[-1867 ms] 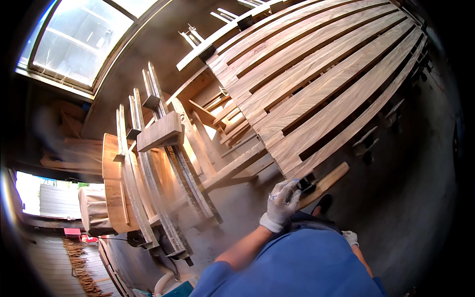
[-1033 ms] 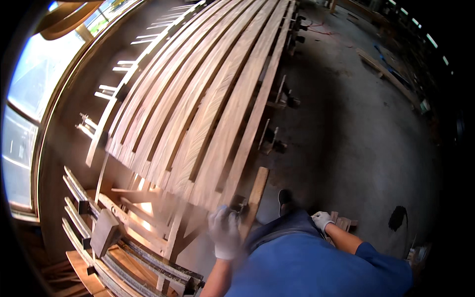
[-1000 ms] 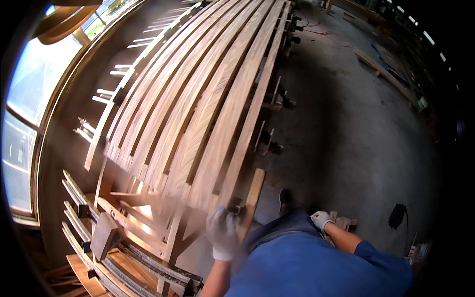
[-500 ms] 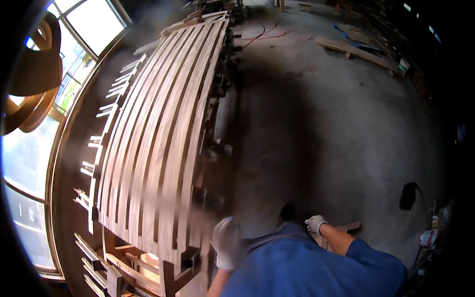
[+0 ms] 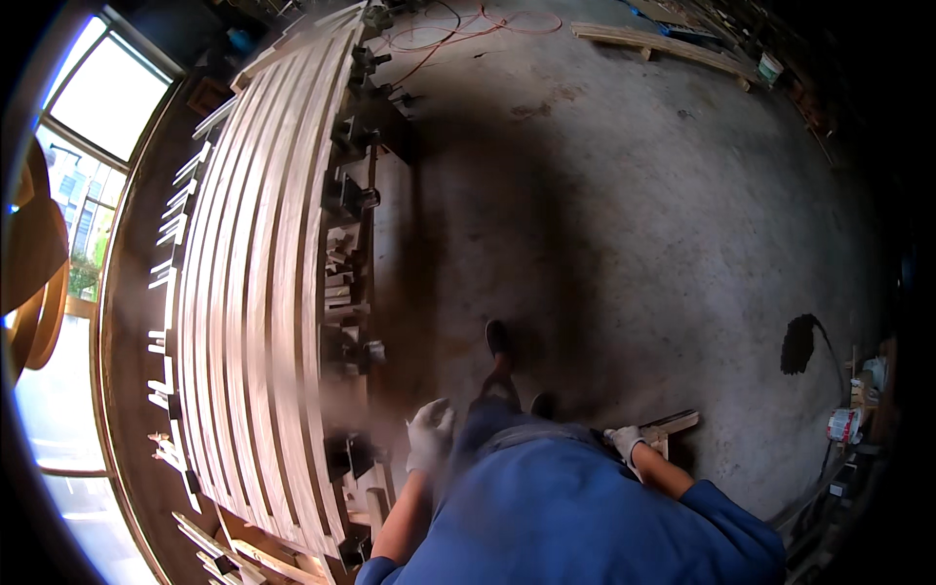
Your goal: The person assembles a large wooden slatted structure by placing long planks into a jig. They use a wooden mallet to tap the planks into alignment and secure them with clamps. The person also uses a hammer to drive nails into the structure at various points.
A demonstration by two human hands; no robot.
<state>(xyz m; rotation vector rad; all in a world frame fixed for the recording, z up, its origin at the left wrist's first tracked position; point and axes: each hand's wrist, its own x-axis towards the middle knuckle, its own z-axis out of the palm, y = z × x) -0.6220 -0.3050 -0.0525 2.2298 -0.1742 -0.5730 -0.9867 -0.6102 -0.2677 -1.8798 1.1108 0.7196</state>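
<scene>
My left hand (image 5: 430,436), in a pale work glove, hangs beside my body with its fingers curled in and nothing visible in them. It is close to the clamped edge of a long row of wooden slats (image 5: 249,283), but apart from it. Low at my right side, my right hand (image 5: 624,442), gloved too, is closed with nothing to be seen in it. Just beyond that hand stands a small wooden stand (image 5: 673,422); whether they touch I cannot tell. Dark clamps (image 5: 343,193) line the slats' right edge.
One shoe (image 5: 496,337) is stepped forward on the concrete floor (image 5: 643,263). A red hose (image 5: 507,21) lies far ahead. Boards (image 5: 663,47) and a pale bucket (image 5: 769,67) are at the far right. A dark patch (image 5: 798,344) and a tin (image 5: 843,425) are nearer on the right.
The view has moved forward along the slats, which now sit further left. One foot has come forward. My left hand has risen slightly and shifted left; the right remains low at my side.
</scene>
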